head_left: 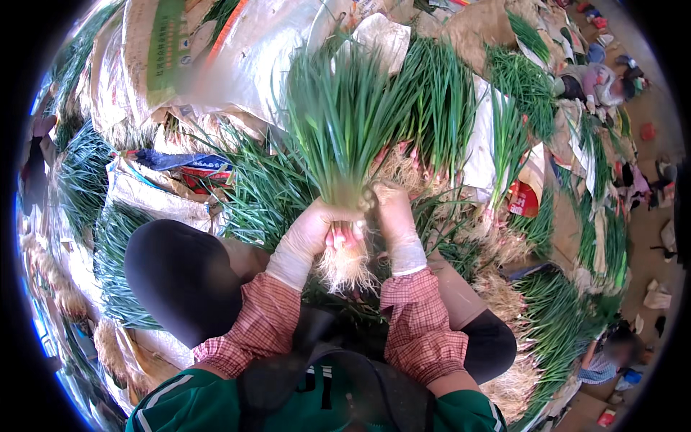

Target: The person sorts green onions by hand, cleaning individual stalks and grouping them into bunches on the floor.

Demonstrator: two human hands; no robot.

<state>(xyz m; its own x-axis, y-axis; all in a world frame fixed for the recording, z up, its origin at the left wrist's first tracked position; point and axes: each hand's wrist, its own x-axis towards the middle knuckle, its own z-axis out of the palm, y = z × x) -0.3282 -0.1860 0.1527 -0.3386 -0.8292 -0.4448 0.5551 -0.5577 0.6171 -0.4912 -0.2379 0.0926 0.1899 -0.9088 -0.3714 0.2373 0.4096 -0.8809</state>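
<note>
A bunch of green onions (340, 119) stands upright in front of me, its long leaves pointing away and its pink bulbs and pale stringy roots (345, 267) hanging towards my lap. My left hand (318, 224), in a whitish glove, is wrapped around the bunch just above the bulbs. My right hand (393, 210), gloved alike, is at the right side of the stems with its fingers curled in against them. Whether it pinches anything is hidden. Loose green onion leaves (264, 189) lie beyond my left wrist, and another rooted bunch (432, 119) lies beyond my right hand.
Woven sacks (162, 200) and a shiny plastic sheet (264, 59) lie among the piles. More green onions (556, 329) are heaped at my right. My knees (183, 281) flank the work. Other people (599, 83) sit along the right side, by a bare floor strip (645, 210).
</note>
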